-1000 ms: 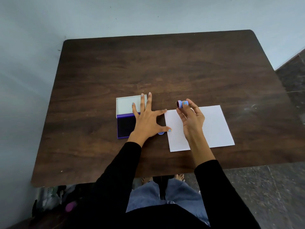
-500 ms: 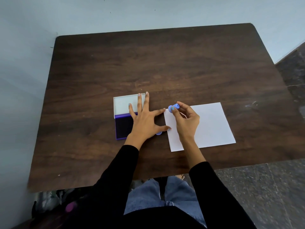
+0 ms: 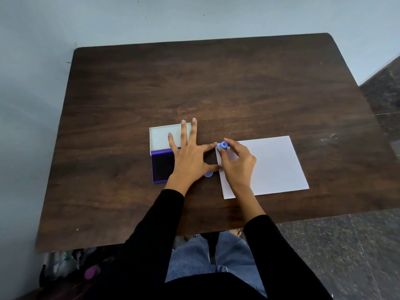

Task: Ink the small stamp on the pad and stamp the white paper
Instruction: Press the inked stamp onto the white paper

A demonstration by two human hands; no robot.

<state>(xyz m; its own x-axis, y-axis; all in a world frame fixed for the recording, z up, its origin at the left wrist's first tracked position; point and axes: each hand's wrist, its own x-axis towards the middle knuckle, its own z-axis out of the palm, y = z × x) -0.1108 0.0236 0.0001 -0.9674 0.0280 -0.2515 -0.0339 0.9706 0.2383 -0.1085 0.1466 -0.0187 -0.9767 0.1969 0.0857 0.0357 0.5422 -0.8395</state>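
Note:
The small blue stamp point(image 3: 223, 145) is pinched in the fingertips of my right hand point(image 3: 237, 162), over the far left corner of the white paper point(image 3: 275, 163). Whether the stamp touches the sheet I cannot tell. My left hand point(image 3: 191, 158) lies flat with fingers spread, partly over the open ink pad point(image 3: 162, 166), whose dark purple pad faces up and whose pale lid point(image 3: 161, 137) is folded back. A small blue round cap point(image 3: 208, 174) peeks out beside my left wrist.
Everything rests on a dark wooden table point(image 3: 216, 87) against a pale wall. Grey stone floor shows to the right. My legs in jeans are below the near edge, with bags on the floor at lower left.
My right hand has carried the stamp leftward and down toward the paper's far left corner, and the stamp has turned upright. My left hand has stayed on the ink pad.

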